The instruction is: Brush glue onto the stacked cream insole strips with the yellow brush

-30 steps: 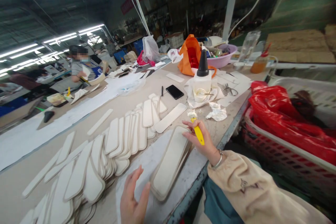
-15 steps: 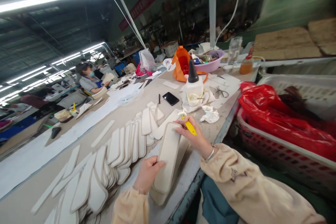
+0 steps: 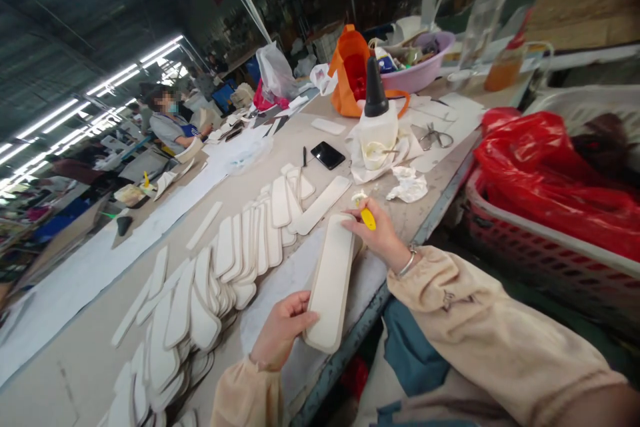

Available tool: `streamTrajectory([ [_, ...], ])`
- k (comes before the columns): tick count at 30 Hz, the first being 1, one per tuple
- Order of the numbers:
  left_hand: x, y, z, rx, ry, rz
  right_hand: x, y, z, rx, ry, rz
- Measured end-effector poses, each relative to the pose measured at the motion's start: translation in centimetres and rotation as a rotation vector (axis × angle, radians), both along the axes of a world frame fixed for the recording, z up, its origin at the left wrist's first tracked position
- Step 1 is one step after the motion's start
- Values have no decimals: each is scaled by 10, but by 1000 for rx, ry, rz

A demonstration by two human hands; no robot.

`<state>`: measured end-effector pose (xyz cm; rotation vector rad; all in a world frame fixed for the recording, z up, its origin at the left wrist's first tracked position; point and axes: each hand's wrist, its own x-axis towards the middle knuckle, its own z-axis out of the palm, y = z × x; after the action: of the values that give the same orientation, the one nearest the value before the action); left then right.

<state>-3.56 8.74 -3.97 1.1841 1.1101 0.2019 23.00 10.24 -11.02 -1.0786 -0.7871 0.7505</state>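
Observation:
A long cream panel (image 3: 329, 283) with rounded corners lies aslant above the table edge, held at both ends. My left hand (image 3: 285, 327) pinches its near left side between thumb and fingers. At the far end, the fingers of my right hand (image 3: 376, 232) touch the panel. That hand also grips a small yellow-handled tool (image 3: 368, 218) with whitish stuff at its tip; its exact kind is unclear. To the left, many similar pale panels (image 3: 233, 247) lie overlapped in rows. One loose panel (image 3: 323, 205) rests just beyond the held one.
Beyond my hands are a white bottle with a black nozzle (image 3: 376, 90), crumpled paper (image 3: 407, 185), scissors (image 3: 436, 137) and a phone (image 3: 328, 155). An orange bag (image 3: 345, 73) and purple basin (image 3: 425, 67) stand behind. A basket (image 3: 493, 210) with red plastic adjoins the table. A co-worker (image 3: 173, 123) sits far left.
The second panel seen beneath the held one no longer shows separately; the held panel now lies closer to the table edge. The whole view has shifted and tilted slightly. Both hands keep their grip.

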Motion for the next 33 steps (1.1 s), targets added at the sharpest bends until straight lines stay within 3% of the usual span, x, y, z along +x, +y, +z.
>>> streamTrajectory([
  [6, -11, -3, -6, 228, 137, 150, -4, -5, 4, -116, -244, -20],
  [13, -23, -1, -13, 392, 260, 214, -5, -11, 0, -144, -541, 11],
  [17, -30, -1, -18, 436, 302, 191, -30, -24, 10, 6, -752, 154],
  [21, -33, 2, -22, 438, 308, 148, -72, -36, 11, 353, -1013, 527],
  [23, -33, 3, -21, 434, 308, 137, -84, -37, 7, 408, -1090, 626],
  [26, -33, 3, -22, 461, 337, 109, -83, -35, 2, 338, -1096, 614],
  [33, -31, 5, -24, 507, 397, 70, -43, -20, -1, 66, -953, 520],
])
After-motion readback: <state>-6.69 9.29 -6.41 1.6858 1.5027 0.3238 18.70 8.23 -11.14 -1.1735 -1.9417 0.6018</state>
